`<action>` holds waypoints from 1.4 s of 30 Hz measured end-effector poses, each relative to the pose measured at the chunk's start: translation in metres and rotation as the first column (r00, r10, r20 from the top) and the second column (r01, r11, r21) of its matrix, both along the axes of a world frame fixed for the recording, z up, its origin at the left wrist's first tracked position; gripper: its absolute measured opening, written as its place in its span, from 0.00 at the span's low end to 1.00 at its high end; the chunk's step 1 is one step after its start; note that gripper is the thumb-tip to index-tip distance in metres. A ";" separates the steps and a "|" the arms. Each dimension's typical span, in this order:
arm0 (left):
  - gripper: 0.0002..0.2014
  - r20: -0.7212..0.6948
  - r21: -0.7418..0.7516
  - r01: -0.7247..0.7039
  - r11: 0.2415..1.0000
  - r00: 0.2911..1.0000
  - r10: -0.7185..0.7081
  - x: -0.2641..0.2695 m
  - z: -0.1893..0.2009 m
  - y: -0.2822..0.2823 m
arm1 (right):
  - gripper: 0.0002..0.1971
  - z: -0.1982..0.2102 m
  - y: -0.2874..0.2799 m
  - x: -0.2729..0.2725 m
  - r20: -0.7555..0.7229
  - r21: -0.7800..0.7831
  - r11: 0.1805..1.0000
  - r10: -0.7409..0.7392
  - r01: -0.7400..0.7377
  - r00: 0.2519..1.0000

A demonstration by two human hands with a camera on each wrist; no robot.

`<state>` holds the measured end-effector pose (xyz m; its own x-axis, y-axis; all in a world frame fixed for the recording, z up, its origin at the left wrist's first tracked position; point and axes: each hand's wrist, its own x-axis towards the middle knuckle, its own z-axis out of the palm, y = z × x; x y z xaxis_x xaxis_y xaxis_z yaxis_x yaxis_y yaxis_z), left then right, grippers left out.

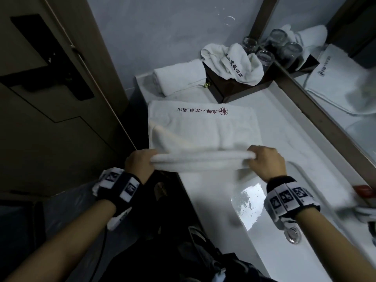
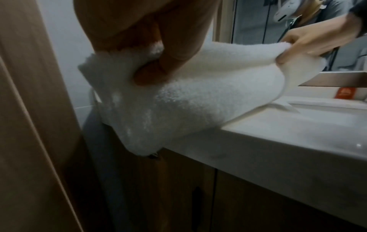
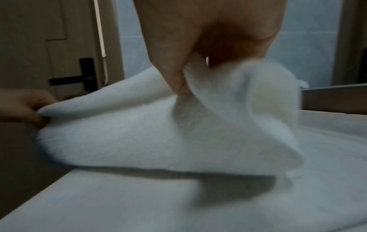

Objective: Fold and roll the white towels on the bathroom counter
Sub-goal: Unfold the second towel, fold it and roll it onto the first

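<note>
On the counter (image 1: 270, 127) just beyond the sink (image 1: 254, 202), the head view shows the flat towel (image 1: 203, 129) spread out, its near edge lifted. Left hand (image 1: 140, 162) and right hand (image 1: 264, 162) each pinch one end of that edge. Terry this thick looks soft, light and floppy, so the near corners seem the best hold. Behind it sit a rolled towel (image 1: 181, 76) and a crumpled towel (image 1: 232, 62).

Left wrist view: fingers (image 2: 152, 72) curl into the pile; the towel's left end hangs past the counter edge, its underside hidden.

Right wrist view: thumb and finger clamp a blurred fold; the layer count is unclear.
</note>
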<state>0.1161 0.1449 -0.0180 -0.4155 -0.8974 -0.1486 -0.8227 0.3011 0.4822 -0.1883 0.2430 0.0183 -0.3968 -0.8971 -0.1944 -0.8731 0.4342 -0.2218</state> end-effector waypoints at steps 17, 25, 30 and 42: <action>0.08 -0.377 -0.039 -0.150 0.988 0.918 0.124 -0.010 0.058 -0.149 | 0.22 -0.018 -0.089 -0.077 0.482 -0.279 0.803 -0.357 0.527 0.800; 0.10 -0.328 0.064 -0.176 0.982 0.926 0.187 -0.024 0.030 -0.203 | 0.23 -0.040 -0.142 -0.097 0.489 -0.201 0.816 -0.396 0.542 0.777; 0.18 -0.132 0.040 -0.141 0.989 0.981 0.146 -0.041 0.007 -0.224 | 0.25 -0.056 -0.164 -0.107 0.500 -0.042 0.815 -0.483 0.578 0.718; 0.36 0.235 -0.040 0.242 0.970 0.945 -0.226 -0.095 -0.065 -0.116 | 0.36 -0.077 -0.135 -0.061 0.084 -0.239 0.921 -0.297 0.308 0.951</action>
